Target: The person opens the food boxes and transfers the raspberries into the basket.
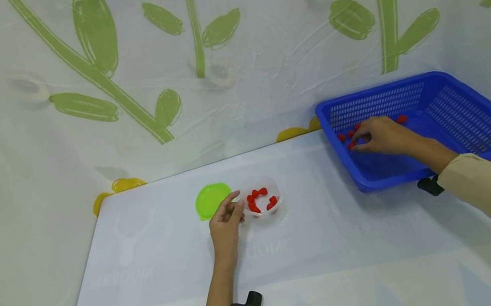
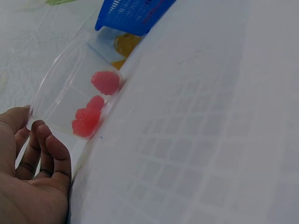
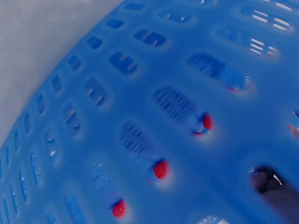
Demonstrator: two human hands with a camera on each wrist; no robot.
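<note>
The left hand (image 1: pixel 226 218) pinches the near-left rim of a clear bowl (image 1: pixel 258 182) between thumb and fingers. The bowl stands on the desk (image 1: pixel 170 247), its mouth facing up; it is round, so no long axis stands out. Several red raspberries (image 1: pixel 263 191) lie on its bottom in two loose groups, one along the left side and one at the right.

Just left of the bowl a green lid (image 1: pixel 212 200) lies flat, its small tab pointing toward the near left.

The right hand (image 1: pixel 382 135) reaches into a blue basket (image 1: pixel 389 181), its thumb and forefinger curved about one raspberry (image 1: pixel 351 146) near the left wall; I cannot tell whether they grip it. Which way that berry's tip points is too small to make out. More berries lie in the basket, which opens upward, its long axis running roughly left to right.
</note>
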